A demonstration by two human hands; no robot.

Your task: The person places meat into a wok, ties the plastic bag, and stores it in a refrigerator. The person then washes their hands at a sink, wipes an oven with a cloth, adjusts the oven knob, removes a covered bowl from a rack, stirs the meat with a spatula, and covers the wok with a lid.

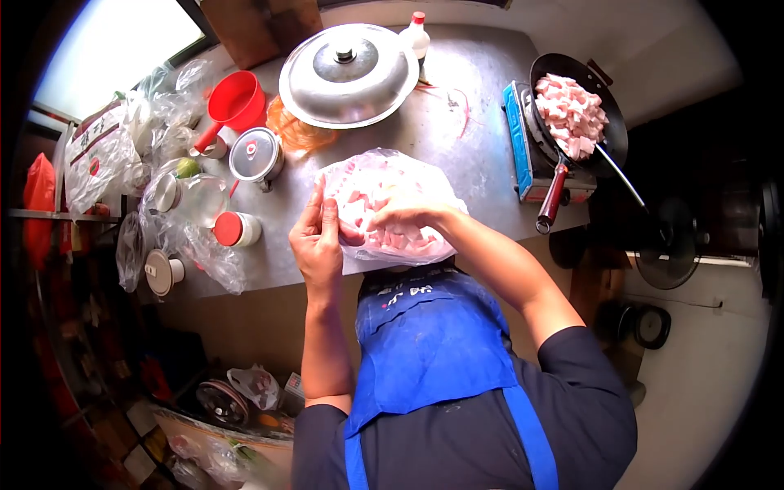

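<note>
A clear plastic bag (pixel 441 181) full of pale pink chunks of raw meat (pixel 400 238) lies near the front edge of the metal table. At its left side, my left hand (pixel 317 245) is closed on the bag's rim, fingers pointing up. My right hand (pixel 416 209) reaches into the bag from the right, its fingers curled down on the meat; glare and the meat partly hide the fingertips. More cut meat (pixel 570 116) is heaped in a black wok (pixel 618 151) at the right, where a metal utensil handle (pixel 622 178) sticks out.
The wok sits on a portable gas stove (pixel 517 135), its handle (pixel 554 196) jutting toward the front. A large lidded pan (pixel 314 77), a bottle (pixel 416 39), a red dipper (pixel 237 100), a lidded container (pixel 255 155) and jars (pixel 237 229) stand on the metal table (pixel 490 57).
</note>
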